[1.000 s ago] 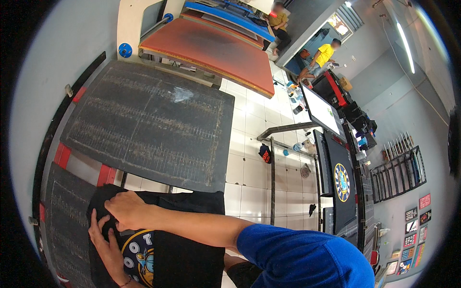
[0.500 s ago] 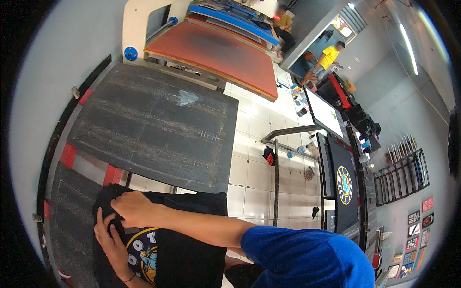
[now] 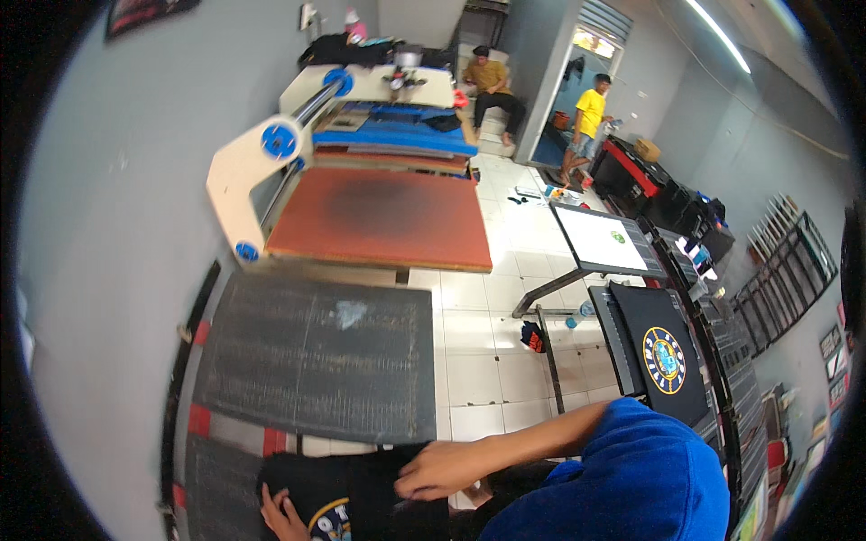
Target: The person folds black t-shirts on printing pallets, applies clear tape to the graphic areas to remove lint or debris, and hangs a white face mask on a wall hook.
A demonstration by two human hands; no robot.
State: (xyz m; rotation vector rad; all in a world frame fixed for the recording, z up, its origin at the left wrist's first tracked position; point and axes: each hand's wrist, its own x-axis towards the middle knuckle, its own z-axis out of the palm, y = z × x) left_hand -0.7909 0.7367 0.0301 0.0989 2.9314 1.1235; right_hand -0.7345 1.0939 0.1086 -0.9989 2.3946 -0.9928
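Observation:
A black T-shirt (image 3: 370,478) with a round yellow, white and blue print lies over a dark board at the bottom of the view. At its left edge my left hand (image 3: 284,516) rests flat with the fingers apart; its lower part runs out of the picture. My right hand (image 3: 442,471) is at the shirt's right side, fingers curled together and pressed down on the cloth. What lies beneath those fingertips is hidden. A bare dark grey board (image 3: 311,356) with a pale patch sits just beyond the shirt.
A heat press (image 3: 379,221) with a reddish-brown bed stands ahead. At right are a white panel (image 3: 600,239) and another printed black shirt (image 3: 663,352) on a board. One person (image 3: 492,86) sits at the back; another in yellow (image 3: 588,117) stands by a doorway.
My right hand has moved from the shirt's upper left across to its right side. My left hand stays at the left edge. The view has tilted up, showing more of the press.

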